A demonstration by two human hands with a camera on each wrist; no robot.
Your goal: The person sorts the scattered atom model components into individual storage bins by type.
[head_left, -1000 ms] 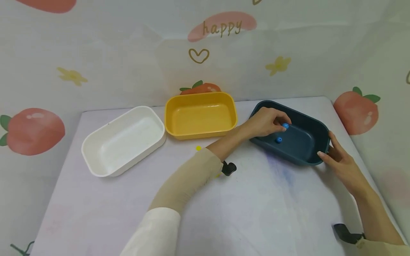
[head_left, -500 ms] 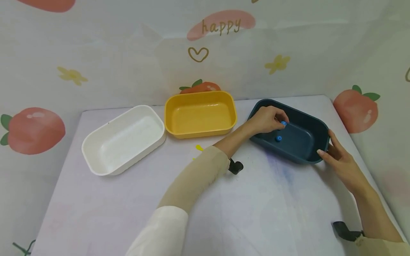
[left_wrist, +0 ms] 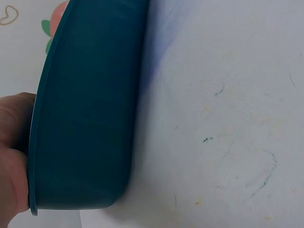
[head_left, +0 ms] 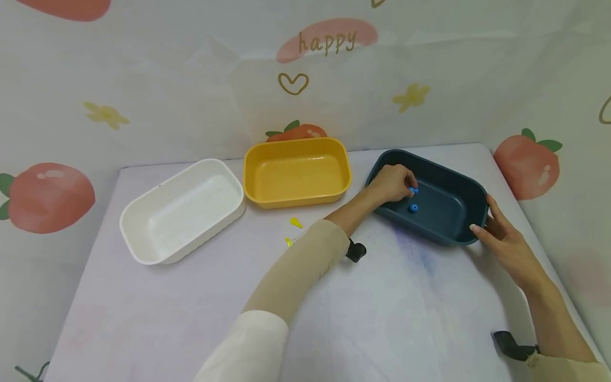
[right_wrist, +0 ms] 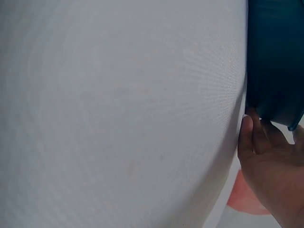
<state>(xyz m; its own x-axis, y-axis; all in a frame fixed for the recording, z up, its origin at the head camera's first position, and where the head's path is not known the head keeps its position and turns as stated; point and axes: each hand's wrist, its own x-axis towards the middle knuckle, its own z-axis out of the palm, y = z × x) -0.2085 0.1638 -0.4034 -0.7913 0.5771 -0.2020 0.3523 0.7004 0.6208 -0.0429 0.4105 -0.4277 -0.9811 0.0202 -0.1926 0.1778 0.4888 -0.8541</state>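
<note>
A dark blue tray (head_left: 441,212) lies at an angle at the table's back right. My left hand (head_left: 393,182) reaches over its left end and pinches a small blue bead (head_left: 413,190) between the fingertips, low inside the tray. Just in front of it, a second blue bead (head_left: 413,208) rests on the tray floor. At the tray's right end, my right hand (head_left: 508,246) grips the rim, thumb on the near side. The right wrist view shows its fingers (right_wrist: 259,135) against the tray's outer wall; in the left wrist view the tray hides the fingertips.
To the left stand a yellow tray (head_left: 298,200) and, beyond it, a white tray (head_left: 210,240). Small yellow pieces (head_left: 296,223) lie on the table (head_left: 382,318), partly behind the left forearm. A printed cloth (head_left: 191,95) rises behind the table.
My left hand has moved slightly left and down in the tray, the pinched blue bead with it. More of the yellow pieces shows beside the left sleeve. The right hand keeps its hold.
</note>
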